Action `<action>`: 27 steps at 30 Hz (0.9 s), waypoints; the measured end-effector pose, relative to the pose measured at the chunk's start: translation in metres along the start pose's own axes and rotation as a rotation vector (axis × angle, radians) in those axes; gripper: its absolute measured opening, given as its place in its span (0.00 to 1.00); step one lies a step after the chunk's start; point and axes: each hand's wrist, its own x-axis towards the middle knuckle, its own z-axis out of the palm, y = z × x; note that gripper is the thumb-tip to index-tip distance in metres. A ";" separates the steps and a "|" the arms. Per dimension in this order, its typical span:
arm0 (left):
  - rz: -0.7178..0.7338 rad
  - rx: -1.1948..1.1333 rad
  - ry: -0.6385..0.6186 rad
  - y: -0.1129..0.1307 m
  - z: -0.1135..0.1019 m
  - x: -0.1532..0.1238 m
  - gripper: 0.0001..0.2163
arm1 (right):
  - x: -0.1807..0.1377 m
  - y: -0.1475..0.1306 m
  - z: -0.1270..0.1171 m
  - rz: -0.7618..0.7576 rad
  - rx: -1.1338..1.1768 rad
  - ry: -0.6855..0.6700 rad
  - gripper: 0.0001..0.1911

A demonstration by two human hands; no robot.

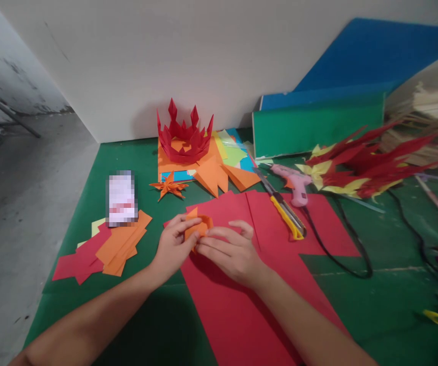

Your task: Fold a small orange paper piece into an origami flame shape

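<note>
A small piece of folded orange paper [193,230] is held between my two hands, above red sheets of paper [237,305]. My left hand [175,246] pinches its left side with thumb and fingers. On the right side my right hand [234,249] closes its thumb and fingertips on the same piece, with one finger raised. My fingers cover part of the paper's folds. Just beyond lie an orange folded paper star [170,186] and larger orange paper shapes [213,170]. A red folded paper crown [184,140] stands behind them.
Left on the green table [146,325] are orange paper strips [121,246], red strips [81,256] and a blurred-out phone [121,198]. At right lie a yellow utility knife [285,216], a pink glue gun [297,183] with black cord, and a red-and-yellow paper piece [367,168].
</note>
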 end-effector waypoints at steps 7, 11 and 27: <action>0.007 0.001 -0.003 -0.001 0.000 0.000 0.10 | -0.001 0.000 0.001 -0.020 0.001 -0.015 0.13; 0.000 -0.015 0.004 -0.001 -0.001 0.001 0.09 | 0.000 0.000 0.003 0.007 -0.028 -0.020 0.10; -0.049 -0.031 0.006 0.001 0.000 0.001 0.09 | 0.000 0.002 0.004 0.042 -0.067 -0.105 0.10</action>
